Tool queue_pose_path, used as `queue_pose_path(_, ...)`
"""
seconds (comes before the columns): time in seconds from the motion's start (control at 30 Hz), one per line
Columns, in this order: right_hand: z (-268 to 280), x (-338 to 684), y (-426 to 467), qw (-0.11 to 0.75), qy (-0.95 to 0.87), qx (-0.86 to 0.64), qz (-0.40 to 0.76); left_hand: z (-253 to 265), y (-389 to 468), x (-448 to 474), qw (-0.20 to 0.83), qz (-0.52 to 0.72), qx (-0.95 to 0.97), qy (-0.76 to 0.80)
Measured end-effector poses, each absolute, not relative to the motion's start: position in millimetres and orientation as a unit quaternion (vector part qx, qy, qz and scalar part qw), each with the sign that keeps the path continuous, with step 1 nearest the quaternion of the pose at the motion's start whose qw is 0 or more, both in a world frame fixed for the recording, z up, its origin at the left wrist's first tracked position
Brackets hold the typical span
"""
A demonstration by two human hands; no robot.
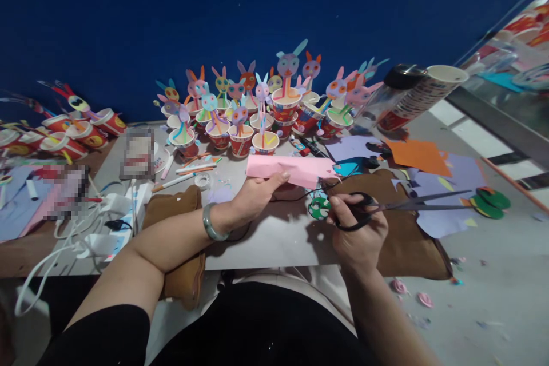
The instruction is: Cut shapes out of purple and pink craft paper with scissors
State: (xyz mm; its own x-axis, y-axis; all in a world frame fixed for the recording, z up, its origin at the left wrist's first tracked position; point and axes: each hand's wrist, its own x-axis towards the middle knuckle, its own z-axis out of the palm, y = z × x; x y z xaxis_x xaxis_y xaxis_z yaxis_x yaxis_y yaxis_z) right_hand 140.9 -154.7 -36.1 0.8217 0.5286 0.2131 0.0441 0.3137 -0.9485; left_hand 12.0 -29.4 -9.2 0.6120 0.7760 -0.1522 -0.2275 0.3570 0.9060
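My left hand (pixel 257 197) grips the lower edge of a folded or rolled sheet of pink paper (pixel 295 168), thumb on top. The paper's right end has jagged cuts. In my right hand (pixel 360 234) is a pair of scissors (pixel 429 201), fingers in the black handles, the long blades pointing right, away from the paper. At that hand's fingertips is a small green cut-out piece (pixel 318 208); whether it is pinched or only touched, I cannot tell. Blue paper (pixel 348 167) lies just beyond the pink sheet's right end.
Several paper cups with rabbit-faced figures (pixel 241 142) stand along the blue wall. Brown cushions (pixel 414 251) lie at the table's front edge. Purple paper (pixel 446 223), orange paper (pixel 422 157) and green discs (pixel 489 204) are to the right. A bottle (pixel 386 97) leans beside stacked cups (pixel 422 94). Cables and a power strip (pixel 128 226) occupy the left.
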Motion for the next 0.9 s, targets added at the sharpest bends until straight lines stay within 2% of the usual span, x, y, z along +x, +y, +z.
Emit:
queue_pose_path(0.07,-37,138,-162,0.75,-0.277,-0.565,0.206,-10,-26,13,0.758,0.346,0.46,0.307)
queue_pose_path(0.2,-41,125,-176,0.631,-0.393,-0.57,0.349,-8,-25,13,0.767,0.358,0.443,0.296)
queue_pose_path(0.4,-47,113,-177,0.534,-0.438,-0.602,0.401,3,-29,11,0.785,0.37,0.415,0.272)
queue_pose_path(0.53,-46,112,-172,0.518,-0.415,-0.617,0.422,6,-34,10,0.799,0.358,0.403,0.266)
queue_pose_path(0.9,-35,109,-161,0.549,-0.385,-0.627,0.397,-3,-45,7,0.799,0.281,0.447,0.289)
